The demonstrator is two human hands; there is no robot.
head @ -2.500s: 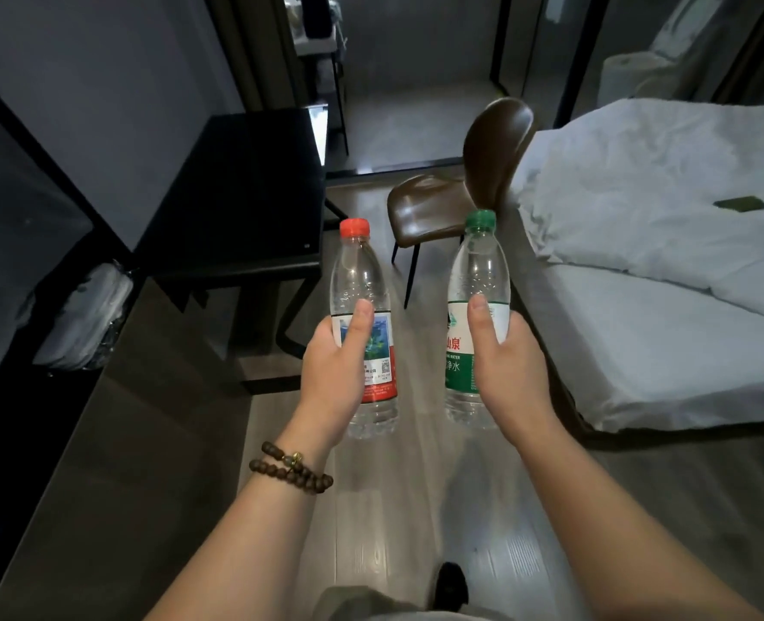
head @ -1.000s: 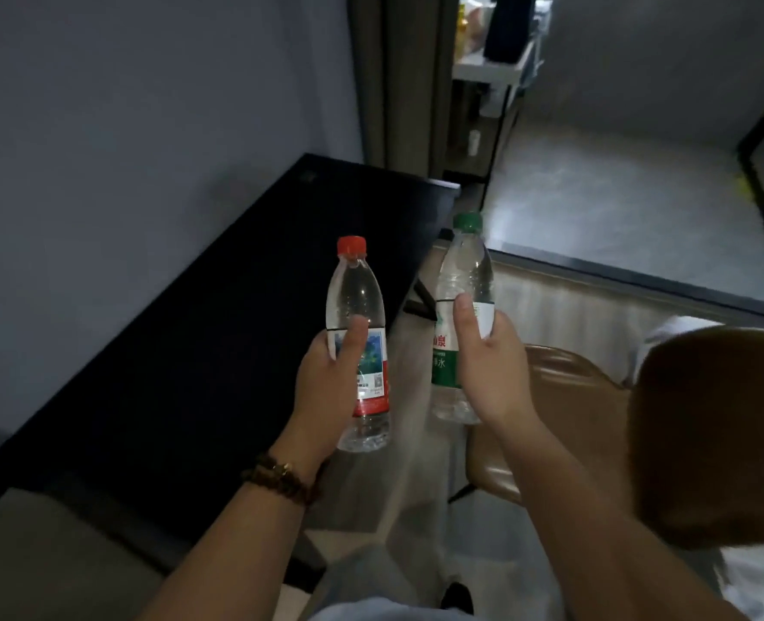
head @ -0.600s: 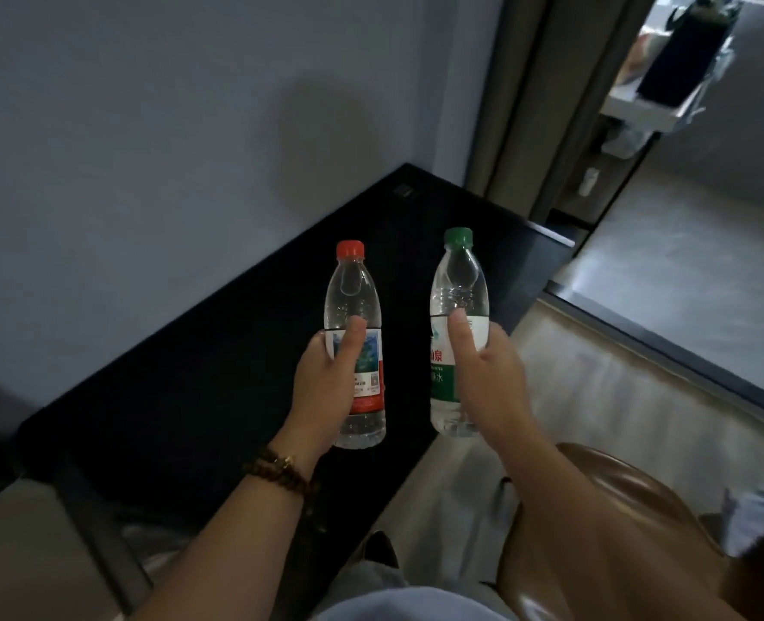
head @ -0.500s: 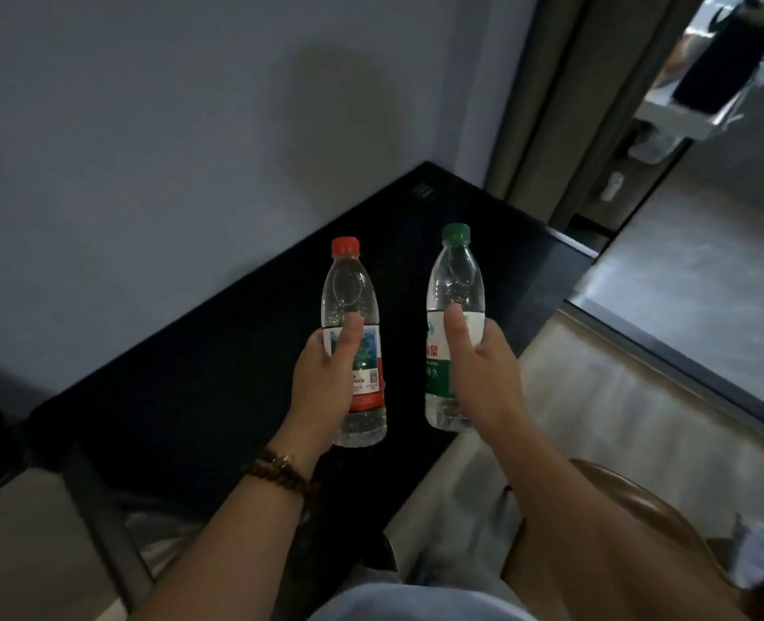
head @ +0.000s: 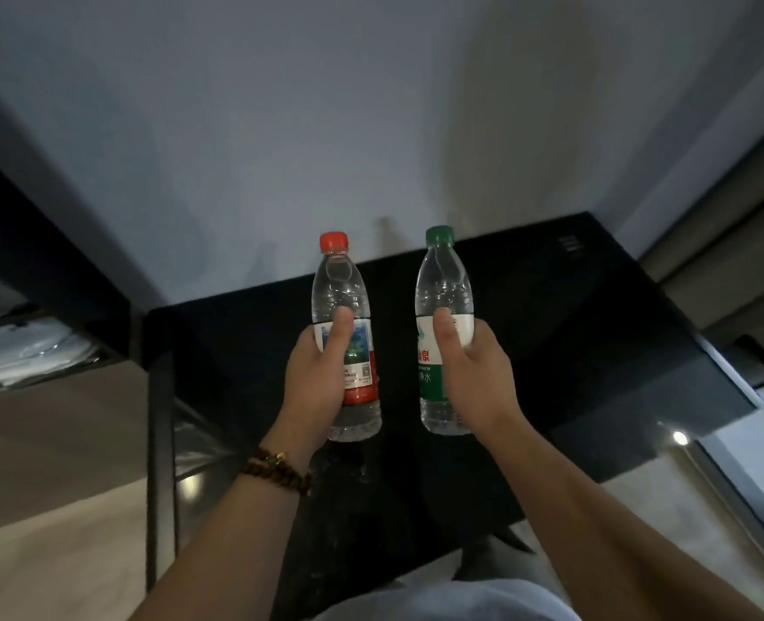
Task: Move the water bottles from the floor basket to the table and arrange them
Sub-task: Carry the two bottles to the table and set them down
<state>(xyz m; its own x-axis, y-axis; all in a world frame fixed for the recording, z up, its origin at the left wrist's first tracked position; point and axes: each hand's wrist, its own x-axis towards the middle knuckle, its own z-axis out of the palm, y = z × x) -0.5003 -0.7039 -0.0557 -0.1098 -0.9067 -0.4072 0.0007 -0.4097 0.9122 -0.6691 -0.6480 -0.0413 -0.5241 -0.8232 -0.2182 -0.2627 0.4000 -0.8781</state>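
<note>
Clear plastic, twice over: from the head camera, a person holds two water bottles upright over a black table [head: 595,333] set against a grey wall [head: 326,105]. The left hand [head: 315,378], a bead bracelet [head: 277,468] at its wrist, grasps the red-capped bottle [head: 342,289] around the label. Its thumb is laid up the front and its fingers are wrapped behind, out of sight. The right hand [head: 478,378] grips the green-capped bottle [head: 443,284] the same way, thumb on the white band of its label. The bottles stand side by side, near each other but apart, the red one to the left. Their bases appear to hang just above the middle of the table top. The surface is so dark that it cannot be told whether either base touches it. The floor basket is not in view.

Trouble from here would most likely come at the set-down. A black, faintly glossy top gives little cue to height, so a bottle let go early could drop, rock and topple. Both bottles are tall and narrow, with soft walls that give under a tight thumb. Lowering both at once leaves no free hand to steady a wobbling one. A falling bottle could knock its neighbour, or roll toward the table's right edge and the floor beyond.
</note>
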